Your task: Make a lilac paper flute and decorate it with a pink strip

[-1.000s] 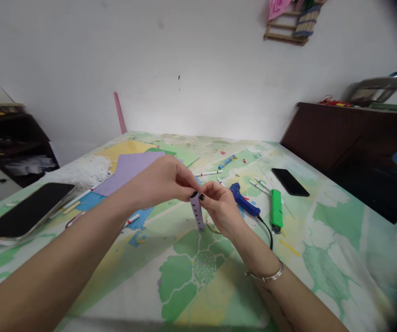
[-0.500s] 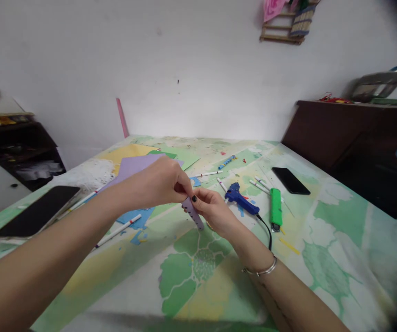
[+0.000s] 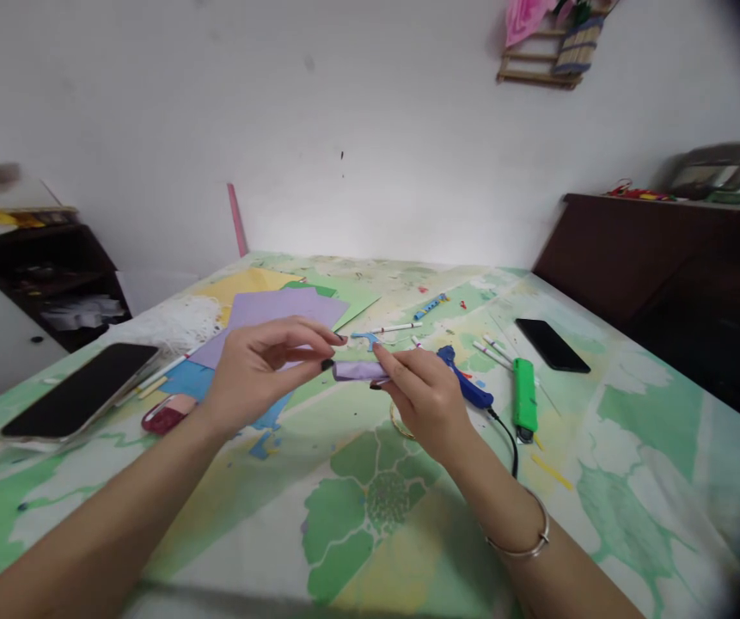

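A small purple rolled piece (image 3: 357, 370) lies level above the middle of the table. My right hand (image 3: 425, 394) pinches its right end between thumb and fingers, and a silver bangle circles that wrist. At the piece's left end is my left hand (image 3: 266, 365), its thumb and fingers apart, the dark-nailed thumb tip close to the end. Whether that thumb touches it I cannot tell. A blue curved scrap (image 3: 365, 337) shows just beyond the fingers. Behind my right hand lies a blue glue gun (image 3: 473, 391) with a black cord.
Purple sheets (image 3: 272, 308) and blue paper lie at the left, near a phone (image 3: 79, 394) and a dark red and pink object (image 3: 168, 413). At the right are a green cutter (image 3: 525, 397), white sticks and another phone (image 3: 551, 345). A dark cabinet (image 3: 666, 284) stands beside the table.
The purple piece has turned from slanting downward to level. My left hand has drawn back to the left and opened, uncovering the dark red and pink object. My right hand has shifted slightly right.
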{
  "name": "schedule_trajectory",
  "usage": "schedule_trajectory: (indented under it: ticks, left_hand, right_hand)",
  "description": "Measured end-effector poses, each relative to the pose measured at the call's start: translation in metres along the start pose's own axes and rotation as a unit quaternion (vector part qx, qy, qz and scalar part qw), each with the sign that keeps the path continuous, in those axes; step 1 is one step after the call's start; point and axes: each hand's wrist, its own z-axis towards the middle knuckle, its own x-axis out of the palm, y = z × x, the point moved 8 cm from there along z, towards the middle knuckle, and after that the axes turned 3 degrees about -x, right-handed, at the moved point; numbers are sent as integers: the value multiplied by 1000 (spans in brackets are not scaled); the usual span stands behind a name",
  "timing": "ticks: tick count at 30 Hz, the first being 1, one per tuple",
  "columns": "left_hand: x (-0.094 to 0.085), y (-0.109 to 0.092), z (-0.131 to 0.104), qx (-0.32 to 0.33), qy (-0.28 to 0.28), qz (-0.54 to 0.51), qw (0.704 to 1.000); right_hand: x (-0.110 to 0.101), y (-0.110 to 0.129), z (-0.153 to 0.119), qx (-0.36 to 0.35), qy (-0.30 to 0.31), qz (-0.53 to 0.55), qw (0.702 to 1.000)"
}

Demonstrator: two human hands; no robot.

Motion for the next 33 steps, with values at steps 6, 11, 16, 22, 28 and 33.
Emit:
schedule_trajectory:
  ticks: [6,11,16,22,28,33]
  left_hand:
    - [7,44,-23,-129,-82,-87,984]
    - [14,67,-29,-211,-95,-141,963]
    - [26,85,-33,-286,-38,-262,921]
    - [28,94,-35,-310,-31,-274,910]
    - [37,90,-36,-291,0,-262,920]
    - [35,86,-32,-243,46,-149,957]
  right_hand:
    - [10,5,-4,-32,31,-102,994]
    - [22,6,-6,-34,62,-130,989]
    - [25,10,-7,-43,50,-87,994]
    - [29,17,-7,-51,26,-33,998]
    - [30,20,-9,-31,-6,-18,999]
    - [29,12,-7,16,-14,28,999]
